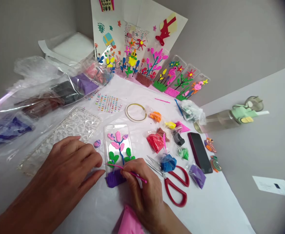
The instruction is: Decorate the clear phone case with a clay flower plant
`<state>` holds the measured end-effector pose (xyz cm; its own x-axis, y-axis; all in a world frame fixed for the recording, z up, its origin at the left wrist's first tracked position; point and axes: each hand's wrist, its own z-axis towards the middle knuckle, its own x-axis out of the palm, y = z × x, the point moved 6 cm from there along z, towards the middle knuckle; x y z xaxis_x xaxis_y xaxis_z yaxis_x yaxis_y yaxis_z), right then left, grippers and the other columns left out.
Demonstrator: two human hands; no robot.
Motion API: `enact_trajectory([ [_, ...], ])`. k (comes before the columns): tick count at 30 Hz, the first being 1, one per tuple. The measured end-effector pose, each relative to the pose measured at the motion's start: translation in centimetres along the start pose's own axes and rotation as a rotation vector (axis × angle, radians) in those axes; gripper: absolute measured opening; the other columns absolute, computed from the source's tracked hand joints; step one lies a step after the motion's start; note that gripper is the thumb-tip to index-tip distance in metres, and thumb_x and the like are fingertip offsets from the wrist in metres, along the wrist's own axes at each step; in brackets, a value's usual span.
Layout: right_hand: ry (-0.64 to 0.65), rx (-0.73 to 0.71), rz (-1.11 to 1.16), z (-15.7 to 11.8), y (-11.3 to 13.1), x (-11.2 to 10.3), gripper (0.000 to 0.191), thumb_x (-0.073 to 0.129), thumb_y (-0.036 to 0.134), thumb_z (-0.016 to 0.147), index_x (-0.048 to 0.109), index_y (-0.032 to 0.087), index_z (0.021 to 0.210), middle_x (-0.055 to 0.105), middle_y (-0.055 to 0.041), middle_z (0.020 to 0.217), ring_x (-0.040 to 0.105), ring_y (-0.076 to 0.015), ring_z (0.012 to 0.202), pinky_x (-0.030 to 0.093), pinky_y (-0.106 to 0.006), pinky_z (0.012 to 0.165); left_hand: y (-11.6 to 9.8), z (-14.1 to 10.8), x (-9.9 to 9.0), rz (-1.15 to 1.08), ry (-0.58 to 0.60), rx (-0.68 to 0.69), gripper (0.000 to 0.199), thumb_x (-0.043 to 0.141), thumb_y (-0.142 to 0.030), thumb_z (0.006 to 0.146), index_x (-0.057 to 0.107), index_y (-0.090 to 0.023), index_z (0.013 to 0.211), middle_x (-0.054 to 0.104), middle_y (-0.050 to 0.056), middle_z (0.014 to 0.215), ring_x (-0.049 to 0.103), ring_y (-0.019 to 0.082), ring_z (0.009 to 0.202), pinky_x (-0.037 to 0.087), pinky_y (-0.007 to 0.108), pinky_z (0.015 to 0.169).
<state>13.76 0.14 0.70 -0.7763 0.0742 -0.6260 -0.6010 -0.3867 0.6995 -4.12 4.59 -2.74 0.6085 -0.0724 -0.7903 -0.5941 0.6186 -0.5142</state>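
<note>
A clear phone case point(119, 127) lies on the white table, decorated with pink and green clay leaves, a blue stem and a purple clay block at its near end. My right hand point(142, 187) pinches a thin pink clay modelling tool point(139, 176), whose tip reaches the left green leaves. My left hand point(76, 162) rests at the case's left edge, thumb and fingertips apart with nothing between them. Just beyond it sits a small pink-and-purple clay oval point(97, 143). Part of a textured clear sheet point(69, 130) shows behind that hand.
Red-handled scissors point(174, 182) lie right of my right hand, among bagged clay pieces including a blue one point(168, 163). A phone point(200, 152) and a bottle point(218, 120) stand farther right. Several decorated cases point(162, 81) line the back. Plastic bags point(66, 87) cover the left.
</note>
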Motion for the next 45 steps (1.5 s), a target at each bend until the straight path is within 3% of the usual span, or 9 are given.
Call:
enact_trajectory([
  [5,0.024,-0.014,-0.039,-0.1,-0.2,0.3,0.013,0.051,0.015,0.11,0.061,0.022,0.107,0.073,-0.003,0.093,0.067,-0.0148,0.082,0.055,-0.024,0.076,-0.2,0.1,-0.2,0.019,-0.025,0.014,0.02,0.047,-0.032,0.109,0.059,-0.03,0.092,0.063,0.001,0.089,0.056,0.03,0.098,0.034,0.052,0.108],
  [9,0.036,-0.067,-0.067,-0.1,-0.1,0.4,0.014,0.049,0.014,0.11,0.061,0.021,0.108,0.073,-0.0046,0.092,0.067,-0.0162,0.081,0.056,-0.026,0.076,-0.5,0.4,-0.6,0.048,-0.067,0.025,0.018,0.045,-0.033,0.11,0.062,-0.03,0.103,0.066,0.002,0.097,0.056,0.029,0.102,0.036,0.05,0.109],
  [13,0.014,-0.023,0.0,0.0,-0.2,-0.2,0.016,0.05,0.01,0.108,0.06,0.022,0.111,0.073,-0.0045,0.093,0.068,-0.0165,0.083,0.058,-0.026,0.075,-0.9,0.6,-0.6,0.09,-0.06,0.086,0.014,0.051,-0.028,0.108,0.064,-0.028,0.11,0.069,0.0,0.102,0.057,0.026,0.103,0.038,0.046,0.11],
  [17,-0.003,-0.019,0.009,0.0,0.0,-0.7,0.019,0.052,0.006,0.104,0.06,0.022,0.111,0.072,-0.0048,0.092,0.068,-0.017,0.083,0.059,-0.027,0.074,-0.7,0.6,-0.7,0.007,-0.099,0.002,0.018,0.049,-0.034,0.107,0.067,-0.03,0.106,0.069,-0.003,0.099,0.059,0.025,0.1,0.04,0.049,0.109],
  [25,0.064,-0.012,-0.029,0.0,0.0,-0.5,0.015,0.052,0.009,0.106,0.059,0.022,0.108,0.07,-0.0045,0.09,0.069,-0.0174,0.081,0.059,-0.027,0.072,-0.2,0.5,-0.3,0.082,0.027,0.093,0.014,0.061,-0.03,0.102,0.063,-0.031,0.116,0.072,-0.002,0.106,0.06,0.027,0.103,0.039,0.049,0.109],
  [33,0.089,-0.081,-0.094,-0.1,0.1,-0.1,0.016,0.047,0.009,0.108,0.059,0.021,0.11,0.069,-0.0059,0.09,0.065,-0.0178,0.08,0.057,-0.028,0.07,-0.7,0.6,0.0,-0.052,-0.052,-0.011,0.012,0.055,-0.031,0.107,0.067,-0.03,0.11,0.071,-0.004,0.1,0.059,0.024,0.1,0.037,0.051,0.115],
  [40,0.062,-0.016,0.008,0.0,-0.1,-0.5,0.017,0.051,0.007,0.105,0.058,0.022,0.111,0.071,-0.0053,0.092,0.068,-0.0181,0.083,0.059,-0.029,0.074,-0.6,0.7,-0.2,-0.011,-0.035,0.061,0.014,0.054,-0.032,0.106,0.067,-0.032,0.111,0.073,-0.004,0.099,0.061,0.025,0.098,0.036,0.049,0.114],
  [45,0.077,-0.065,-0.043,-0.1,-0.1,-0.2,0.02,0.05,0.005,0.104,0.057,0.022,0.112,0.069,-0.0054,0.092,0.066,-0.0178,0.082,0.058,-0.028,0.073,-0.3,0.7,-0.2,-0.043,-0.073,0.002,0.017,0.052,-0.033,0.106,0.068,-0.033,0.108,0.073,-0.006,0.099,0.063,0.023,0.097,0.037,0.049,0.115],
])
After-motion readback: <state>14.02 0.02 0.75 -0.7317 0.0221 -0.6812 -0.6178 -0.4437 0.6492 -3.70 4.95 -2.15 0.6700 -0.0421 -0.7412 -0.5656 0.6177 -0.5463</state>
